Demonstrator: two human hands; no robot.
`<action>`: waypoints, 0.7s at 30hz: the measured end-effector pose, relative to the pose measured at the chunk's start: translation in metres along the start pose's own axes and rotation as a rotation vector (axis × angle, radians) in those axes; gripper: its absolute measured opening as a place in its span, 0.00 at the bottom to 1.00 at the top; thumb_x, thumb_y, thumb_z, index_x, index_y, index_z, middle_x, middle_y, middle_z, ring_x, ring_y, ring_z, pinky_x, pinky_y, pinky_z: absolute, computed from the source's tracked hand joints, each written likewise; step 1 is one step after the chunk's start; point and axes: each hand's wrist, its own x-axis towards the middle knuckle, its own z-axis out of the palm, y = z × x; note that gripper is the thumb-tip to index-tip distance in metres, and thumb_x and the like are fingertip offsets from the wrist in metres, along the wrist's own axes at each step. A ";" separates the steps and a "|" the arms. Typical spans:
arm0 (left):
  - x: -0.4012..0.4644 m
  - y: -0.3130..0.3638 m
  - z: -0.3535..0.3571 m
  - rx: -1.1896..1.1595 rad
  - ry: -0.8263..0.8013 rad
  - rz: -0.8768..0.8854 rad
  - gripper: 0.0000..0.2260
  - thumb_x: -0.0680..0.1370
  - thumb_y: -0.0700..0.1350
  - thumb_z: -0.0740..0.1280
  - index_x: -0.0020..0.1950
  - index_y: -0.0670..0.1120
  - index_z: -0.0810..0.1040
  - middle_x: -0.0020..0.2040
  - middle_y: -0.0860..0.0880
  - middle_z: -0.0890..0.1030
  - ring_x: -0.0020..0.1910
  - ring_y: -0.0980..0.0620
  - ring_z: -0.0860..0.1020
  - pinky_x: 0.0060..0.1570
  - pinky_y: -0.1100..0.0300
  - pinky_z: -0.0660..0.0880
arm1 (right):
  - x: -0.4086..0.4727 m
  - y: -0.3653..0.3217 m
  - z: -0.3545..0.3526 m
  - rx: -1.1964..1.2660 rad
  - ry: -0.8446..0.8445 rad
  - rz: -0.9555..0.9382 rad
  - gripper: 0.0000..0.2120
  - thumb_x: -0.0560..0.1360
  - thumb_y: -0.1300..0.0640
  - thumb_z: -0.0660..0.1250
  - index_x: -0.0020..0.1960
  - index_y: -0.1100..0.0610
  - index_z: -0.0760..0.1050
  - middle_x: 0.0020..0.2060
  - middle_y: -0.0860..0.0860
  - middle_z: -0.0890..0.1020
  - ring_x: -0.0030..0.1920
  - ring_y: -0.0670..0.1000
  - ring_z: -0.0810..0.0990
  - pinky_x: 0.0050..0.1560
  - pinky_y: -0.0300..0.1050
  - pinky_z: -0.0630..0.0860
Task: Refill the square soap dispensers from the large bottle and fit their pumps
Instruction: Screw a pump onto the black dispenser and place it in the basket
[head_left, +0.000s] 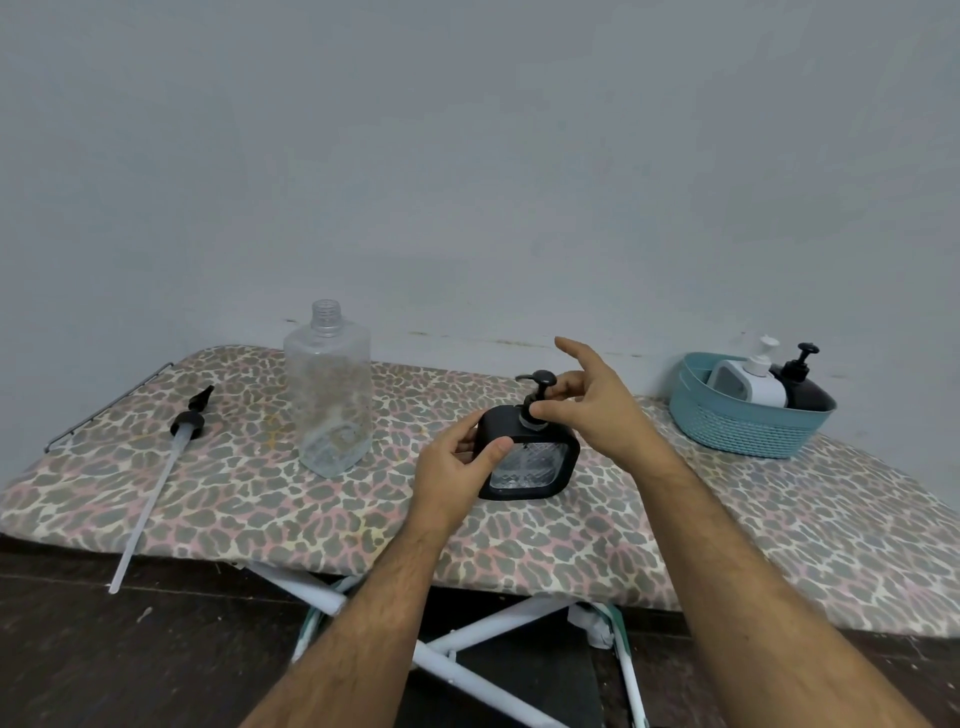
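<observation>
A black square soap dispenser (540, 465) with a clear patterned front stands on the ironing board (260, 499). My left hand (457, 467) grips its left side. My right hand (587, 405) pinches the collar of the black pump (537, 387) that sits in the dispenser's neck; the index finger is raised. To the left stands the large clear bottle (330, 395), uncapped and almost empty. Its long pump with a white tube (156, 478) lies on the board's left end and overhangs the front edge.
A blue woven basket (743, 421) at the back right holds a white dispenser (748, 382) and a black dispenser (800, 387), both with pumps fitted. A plain wall rises behind the board. White crossed legs and dark floor show below the front edge.
</observation>
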 end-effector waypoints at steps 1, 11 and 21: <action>0.000 0.000 0.000 -0.001 0.000 0.001 0.27 0.72 0.56 0.75 0.69 0.52 0.76 0.56 0.53 0.83 0.54 0.55 0.82 0.55 0.50 0.81 | 0.000 0.000 0.002 -0.034 0.034 0.002 0.41 0.69 0.57 0.78 0.76 0.48 0.62 0.44 0.49 0.83 0.44 0.43 0.82 0.49 0.37 0.74; -0.002 0.002 0.000 -0.012 -0.009 -0.004 0.34 0.66 0.64 0.74 0.69 0.51 0.76 0.56 0.52 0.83 0.54 0.54 0.82 0.55 0.49 0.81 | -0.002 0.004 0.000 -0.006 0.070 -0.005 0.39 0.69 0.56 0.79 0.75 0.48 0.64 0.45 0.49 0.84 0.47 0.45 0.84 0.49 0.38 0.75; 0.001 -0.001 0.000 0.000 -0.008 -0.018 0.28 0.71 0.58 0.76 0.69 0.52 0.76 0.56 0.52 0.83 0.54 0.54 0.82 0.55 0.49 0.81 | -0.005 0.014 -0.001 0.114 0.058 0.013 0.42 0.70 0.62 0.77 0.77 0.47 0.60 0.47 0.49 0.85 0.51 0.47 0.84 0.56 0.44 0.77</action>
